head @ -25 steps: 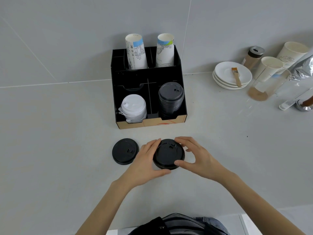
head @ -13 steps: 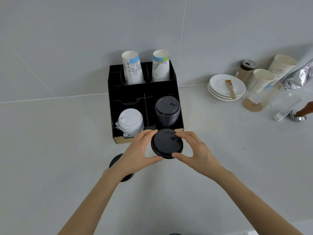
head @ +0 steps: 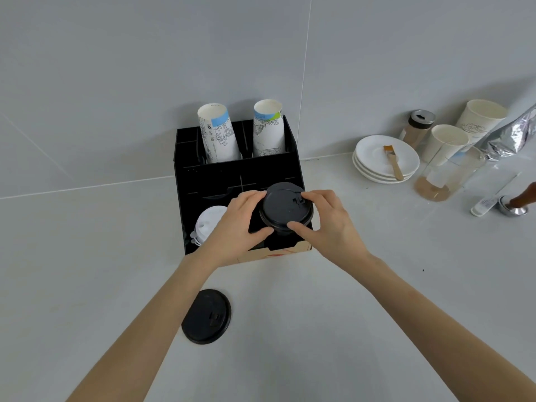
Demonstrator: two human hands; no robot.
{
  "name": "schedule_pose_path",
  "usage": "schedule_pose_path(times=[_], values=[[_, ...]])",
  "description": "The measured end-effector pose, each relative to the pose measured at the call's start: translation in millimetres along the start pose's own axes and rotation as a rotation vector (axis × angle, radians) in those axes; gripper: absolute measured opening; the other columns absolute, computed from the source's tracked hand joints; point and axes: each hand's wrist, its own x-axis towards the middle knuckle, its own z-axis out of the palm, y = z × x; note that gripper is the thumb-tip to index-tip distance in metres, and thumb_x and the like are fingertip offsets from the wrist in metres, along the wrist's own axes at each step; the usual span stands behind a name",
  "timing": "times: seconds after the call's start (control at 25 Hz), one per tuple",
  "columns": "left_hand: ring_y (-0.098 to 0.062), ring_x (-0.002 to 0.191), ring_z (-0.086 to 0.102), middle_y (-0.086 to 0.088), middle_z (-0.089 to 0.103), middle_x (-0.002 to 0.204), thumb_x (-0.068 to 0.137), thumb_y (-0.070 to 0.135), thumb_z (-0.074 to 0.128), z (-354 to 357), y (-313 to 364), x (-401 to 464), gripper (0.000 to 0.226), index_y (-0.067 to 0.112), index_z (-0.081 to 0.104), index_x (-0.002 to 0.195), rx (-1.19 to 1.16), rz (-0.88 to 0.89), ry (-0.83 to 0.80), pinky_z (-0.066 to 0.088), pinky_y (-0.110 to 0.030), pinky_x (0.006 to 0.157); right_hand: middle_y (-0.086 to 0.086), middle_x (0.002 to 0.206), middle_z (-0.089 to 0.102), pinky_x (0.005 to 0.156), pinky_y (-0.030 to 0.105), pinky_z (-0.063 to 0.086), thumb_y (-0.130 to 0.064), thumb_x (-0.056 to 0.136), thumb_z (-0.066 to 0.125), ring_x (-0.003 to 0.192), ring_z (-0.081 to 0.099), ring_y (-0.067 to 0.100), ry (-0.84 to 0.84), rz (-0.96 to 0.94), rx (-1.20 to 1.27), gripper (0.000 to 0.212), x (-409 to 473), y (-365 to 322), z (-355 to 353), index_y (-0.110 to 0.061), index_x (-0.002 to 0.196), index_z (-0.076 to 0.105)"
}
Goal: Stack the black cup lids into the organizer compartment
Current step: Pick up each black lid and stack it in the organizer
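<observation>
My left hand point(head: 235, 224) and right hand point(head: 324, 224) close their grip on a round black plastic lid point(head: 285, 208) over the black organizer's point(head: 185, 198) front-right compartment; another black lid point(head: 206, 316) lies on the tabletop point(head: 87, 271).

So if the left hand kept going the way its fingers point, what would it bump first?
The round black plastic lid it already grips with the right hand. Past that, probably the black organizer's right wall; depth is unclear.
</observation>
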Motion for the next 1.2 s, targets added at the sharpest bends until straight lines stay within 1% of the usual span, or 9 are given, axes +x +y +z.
schedule_pose_path(times=[0.08, 0.16, 0.24, 0.36, 0.4, 0.52, 0.72, 1.04, 1.2], values=[[-0.025, 0.129, 0.030, -0.010, 0.032, 0.143, 0.082, 0.018, 0.060, -1, -3, 10, 0.065, 0.012, 0.024, 0.136, 0.008, -0.010, -0.005, 0.027, -0.033, 0.107, 0.011, 0.128, 0.043, 0.094, 0.026, 0.034, -0.026, 0.079, 0.065, 0.120, 0.039, 0.024, 0.019, 0.016, -0.030, 0.056, 10, -1, 5, -0.010, 0.125, 0.040], [-0.027, 0.130, 0.030, -0.010, 0.033, 0.143, 0.082, 0.017, 0.060, 0, -9, 20, 0.065, 0.011, 0.024, 0.136, 0.023, -0.005, -0.006, 0.026, -0.034, 0.108, 0.012, 0.127, 0.042, 0.096, 0.029, 0.036, -0.026, 0.078, 0.065, 0.120, 0.038, 0.025, 0.030, 0.039, -0.039, 0.056, 18, -1, 11, -0.009, 0.125, 0.040], [-0.027, 0.130, 0.029, -0.010, 0.033, 0.144, 0.082, 0.020, 0.061, 1, -14, 27, 0.067, 0.010, 0.023, 0.136, 0.029, -0.010, -0.020, 0.024, -0.033, 0.108, 0.013, 0.126, 0.041, 0.095, 0.030, 0.038, -0.027, 0.078, 0.066, 0.120, 0.038, 0.025, 0.038, 0.058, -0.043, 0.056, 24, 1, 16, -0.010, 0.125, 0.040], [-0.026, 0.131, 0.026, -0.008, 0.031, 0.145, 0.080, 0.025, 0.064, 5, -18, 36, 0.071, 0.012, 0.022, 0.137, 0.007, -0.026, -0.048, 0.020, -0.027, 0.105, 0.014, 0.126, 0.040, 0.096, 0.031, 0.038, -0.029, 0.078, 0.065, 0.119, 0.037, 0.026, 0.023, 0.089, -0.055, 0.057, 30, 4, 21, -0.011, 0.126, 0.039], [-0.026, 0.132, 0.026, -0.008, 0.030, 0.145, 0.079, 0.027, 0.064, 6, -19, 38, 0.073, 0.012, 0.022, 0.137, 0.003, -0.033, -0.058, 0.020, -0.026, 0.105, 0.014, 0.126, 0.039, 0.096, 0.032, 0.038, -0.029, 0.079, 0.065, 0.118, 0.037, 0.026, 0.014, 0.103, -0.061, 0.057, 31, 5, 23, -0.011, 0.126, 0.038], [-0.025, 0.133, 0.026, -0.007, 0.030, 0.146, 0.079, 0.030, 0.064, 9, -23, 44, 0.073, 0.012, 0.023, 0.137, -0.010, -0.054, -0.072, 0.022, -0.031, 0.108, 0.016, 0.125, 0.038, 0.096, 0.034, 0.039, -0.030, 0.079, 0.064, 0.116, 0.037, 0.028, 0.001, 0.128, -0.081, 0.059, 34, 8, 30, -0.009, 0.127, 0.037], [-0.026, 0.131, 0.029, -0.008, 0.032, 0.145, 0.079, 0.029, 0.064, 16, -30, 51, 0.071, 0.012, 0.025, 0.136, -0.014, -0.062, -0.079, 0.024, -0.031, 0.107, 0.017, 0.126, 0.038, 0.096, 0.034, 0.039, -0.031, 0.079, 0.064, 0.116, 0.037, 0.029, -0.025, 0.165, -0.104, 0.059, 37, 13, 35, -0.008, 0.126, 0.037], [-0.027, 0.134, 0.026, -0.008, 0.029, 0.147, 0.081, 0.030, 0.062, 19, -32, 49, 0.072, 0.013, 0.022, 0.137, -0.023, -0.080, -0.095, 0.024, -0.038, 0.110, 0.017, 0.128, 0.038, 0.097, 0.037, 0.039, -0.031, 0.079, 0.065, 0.116, 0.038, 0.029, -0.032, 0.156, -0.133, 0.059, 36, 16, 37, -0.010, 0.127, 0.037], [-0.029, 0.135, 0.024, -0.008, 0.023, 0.150, 0.081, 0.031, 0.062, 12, -30, 45, 0.075, 0.014, 0.016, 0.139, -0.021, -0.090, -0.097, 0.023, -0.043, 0.112, 0.015, 0.131, 0.039, 0.101, 0.038, 0.035, -0.026, 0.080, 0.063, 0.120, 0.036, 0.029, -0.061, 0.126, -0.146, 0.059, 34, 14, 31, -0.012, 0.130, 0.034]])
